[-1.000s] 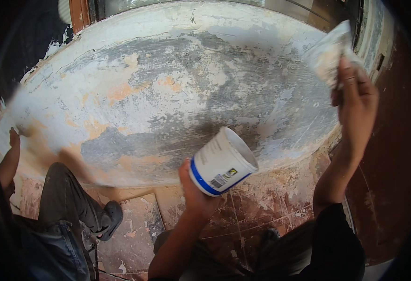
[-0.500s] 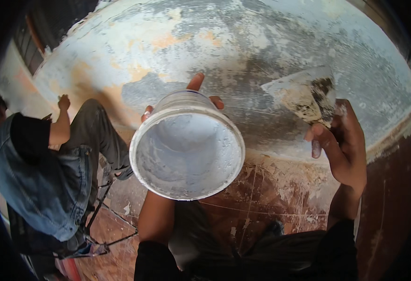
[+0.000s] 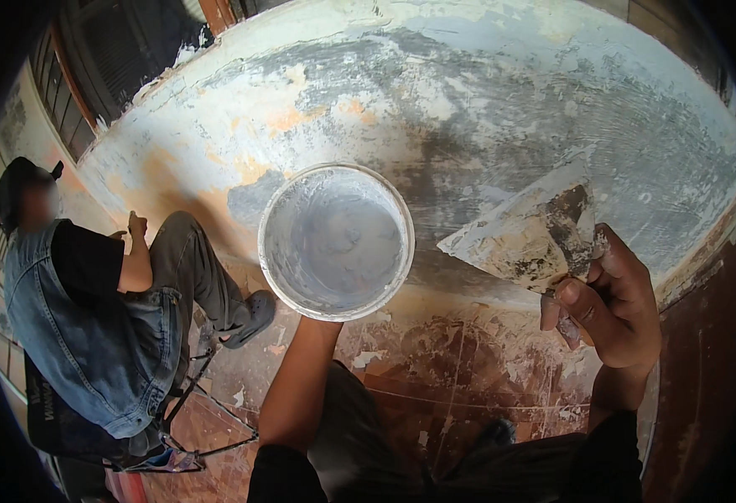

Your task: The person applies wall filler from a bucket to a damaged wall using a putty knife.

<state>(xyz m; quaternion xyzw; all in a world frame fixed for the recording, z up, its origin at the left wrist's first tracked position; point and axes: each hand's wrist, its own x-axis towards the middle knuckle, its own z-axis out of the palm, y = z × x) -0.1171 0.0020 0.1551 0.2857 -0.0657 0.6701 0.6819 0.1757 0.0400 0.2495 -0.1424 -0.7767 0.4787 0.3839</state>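
- White tub [image 3: 288, 222] near centre, open mouth toward the wearer, pale residue coating its inside.
- Left hand [image 3: 322, 326] behind it at 6 o'clock; fingers hidden, so cannot tell their grip.
- Right hand [image 3: 628, 323] toward 4: thumb and fingers pinch the scraper [image 3: 523, 230], which sits at 3 from the tub, stained blade pointing toward 9.
- Patchy wall [image 3: 485, 117] at 12; seated co-worker [image 3: 83, 327] at 9.
- Likely best: steady tub, clean blade edge, loose wrist.
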